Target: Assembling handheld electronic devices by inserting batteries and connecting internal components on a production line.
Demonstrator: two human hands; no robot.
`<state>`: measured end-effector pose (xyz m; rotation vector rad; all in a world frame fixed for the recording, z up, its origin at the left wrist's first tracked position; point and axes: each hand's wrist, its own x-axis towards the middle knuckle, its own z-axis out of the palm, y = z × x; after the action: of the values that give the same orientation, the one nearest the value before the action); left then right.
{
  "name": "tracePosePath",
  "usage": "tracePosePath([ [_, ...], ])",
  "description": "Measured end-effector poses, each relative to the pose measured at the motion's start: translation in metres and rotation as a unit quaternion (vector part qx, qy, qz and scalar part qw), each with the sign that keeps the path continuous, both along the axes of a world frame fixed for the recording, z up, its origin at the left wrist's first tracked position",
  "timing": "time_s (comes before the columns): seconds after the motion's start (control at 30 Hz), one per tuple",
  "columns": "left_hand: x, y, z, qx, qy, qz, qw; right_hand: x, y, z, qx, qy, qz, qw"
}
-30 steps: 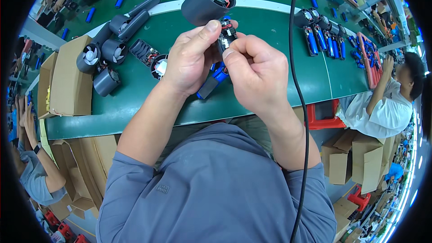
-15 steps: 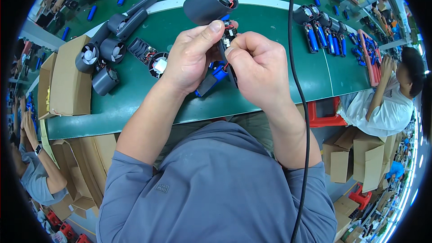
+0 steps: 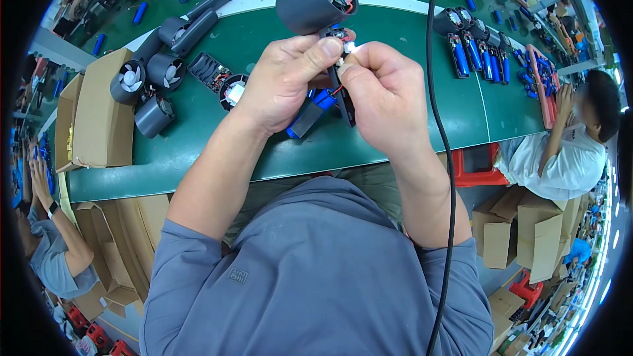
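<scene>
My left hand (image 3: 290,79) is closed around the narrow handle of a dark grey handheld fan, thumb on top. The fan's round housing (image 3: 306,8) points away from me, with red wires and a circuit board showing at its neck. My right hand (image 3: 386,99) is closed in a pinch at the handle, on a small white connector (image 3: 349,47). Under the hands, a blue battery pack (image 3: 323,100) with a grey cover (image 3: 304,120) hangs or lies beside the handle; a red wire runs near it. My fingers partly hide the joint.
Grey fan heads (image 3: 155,117) and an opened fan (image 3: 232,91) lie left, beside a cardboard box (image 3: 105,112). Handles with blue batteries (image 3: 473,53) stand in a row at right, near a pink tray (image 3: 544,86). A black cable (image 3: 442,125) hangs down. Co-workers sit on both sides.
The fan in my hands has shifted slightly right and up. A white connector now shows at my right fingertips. Batteries on the far strip have moved a little to the right.
</scene>
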<state>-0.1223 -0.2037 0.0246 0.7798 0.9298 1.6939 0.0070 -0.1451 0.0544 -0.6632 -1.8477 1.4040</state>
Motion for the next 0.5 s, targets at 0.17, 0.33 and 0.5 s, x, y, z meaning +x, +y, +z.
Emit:
tracePosePath([
  [0.17,0.003,-0.003,-0.003,-0.003,-0.024,0.008,1.000,-0.002,-0.002,-0.002,0.040,-0.023,-0.008,0.999],
  [0.33,0.009,0.004,0.004,0.018,-0.151,0.105,0.983,-0.001,-0.003,-0.021,0.066,0.100,-0.080,0.990],
  [0.5,-0.002,0.005,0.011,0.028,-0.183,0.165,0.969,0.010,-0.027,-0.042,-0.200,0.075,-0.010,0.977],
])
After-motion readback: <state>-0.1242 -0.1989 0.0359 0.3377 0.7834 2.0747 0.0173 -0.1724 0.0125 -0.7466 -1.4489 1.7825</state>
